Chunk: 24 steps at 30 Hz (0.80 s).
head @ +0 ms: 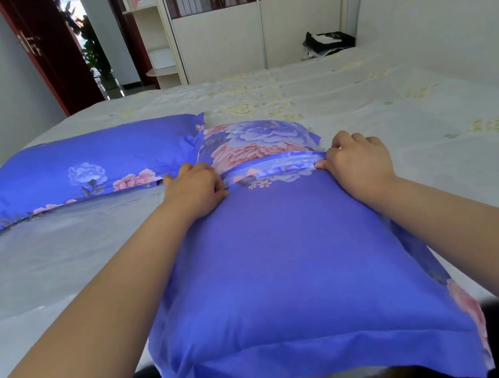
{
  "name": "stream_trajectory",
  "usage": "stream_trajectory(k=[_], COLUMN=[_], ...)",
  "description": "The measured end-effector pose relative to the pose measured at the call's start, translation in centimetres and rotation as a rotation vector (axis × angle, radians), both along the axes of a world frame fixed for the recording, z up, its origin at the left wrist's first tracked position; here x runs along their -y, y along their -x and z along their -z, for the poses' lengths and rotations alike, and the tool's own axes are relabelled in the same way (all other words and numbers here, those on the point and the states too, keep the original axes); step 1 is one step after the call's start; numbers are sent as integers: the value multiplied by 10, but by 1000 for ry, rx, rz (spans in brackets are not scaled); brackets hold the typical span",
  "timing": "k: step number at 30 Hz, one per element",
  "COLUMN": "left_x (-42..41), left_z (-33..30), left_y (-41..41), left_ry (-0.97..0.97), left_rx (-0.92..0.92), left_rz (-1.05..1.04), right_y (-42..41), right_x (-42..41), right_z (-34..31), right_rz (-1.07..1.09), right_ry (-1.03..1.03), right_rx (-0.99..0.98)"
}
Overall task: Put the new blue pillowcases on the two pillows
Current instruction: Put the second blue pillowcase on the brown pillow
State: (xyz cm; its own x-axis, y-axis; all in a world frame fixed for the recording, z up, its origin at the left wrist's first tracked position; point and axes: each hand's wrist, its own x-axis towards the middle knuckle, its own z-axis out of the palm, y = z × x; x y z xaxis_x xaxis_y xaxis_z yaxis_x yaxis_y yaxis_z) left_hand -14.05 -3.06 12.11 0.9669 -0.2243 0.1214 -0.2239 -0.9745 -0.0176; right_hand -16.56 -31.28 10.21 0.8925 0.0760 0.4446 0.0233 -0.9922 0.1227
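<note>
Blue floral cotton covers the near pillow (285,264), which lies on the bed (423,104) with its long axis running straight away from the person, one short end at the bed's near edge and the other out toward the middle. The pillowcase's hem band (273,164) crosses that axis close to the far end, and beyond it a flowered flap still bulges loose. Both hands sit on this band, one at each end: the left hand (197,185) with its fingers (219,190) curled and pinching the cloth at the pillow's left edge, the right hand (358,158) curled the same way on the right edge, thumb tucked against the hem. Neither is nearer; they are level across the pillow's width, so I judge the coming move to be a two-handed pull or tuck along the long axis, away from the person, to close the flap over the end. A second pillow (77,174), already in its blue case, lies flat to the left of the near pillow, almost touching its far corner.
</note>
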Motion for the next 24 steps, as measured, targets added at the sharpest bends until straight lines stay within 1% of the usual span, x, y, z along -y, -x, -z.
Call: stream_trajectory(k=[3,5,6,7,9,10,11,13,14,16,18,19,21,24], left_x=[-2,-2,-2,-4,-9,-11,-14,-18,-20,-25,-28,-28,-29,-32], left_z=[-15,-18,-15,-9,8,17,23,28,26,16,9,9,13,25], left_y=[3,3,1,0,-2,-1,1,3,3,3,4,4,3,1], left_ry=[-167,-239,-227,-180,-22,30,60,67,28,-140,-318,-363,-372,-322], left_rx=[-153,-197,-157,-55,220,274,232,25,-57,-175,-284,-301,-222,15], left_rz=[-83,-130,-139,-136,-77,-32,2,7,-9,-37,-89,-110,-106,-80], right_y=[3,3,3,3,4,5,7,9,9,8,6,5,5,6], right_x=[2,4,7,10,16,18,19,17,14,8,7,9,13,18], right_z=[0,-1,-3,-7,-15,-18,-20,-19,-17,-12,-6,-3,4,10], right_rz=[-27,-80,-109,-126,-115,-101,-87,-60,-37,29,78,89,99,151], right_ry=[56,54,32,4,-17,10,47,104,127,150,96,63,38,35], right_rx=[-62,-111,-162,-238,-397,-447,-482,-514,-490,-355,-183,-109,-41,-125])
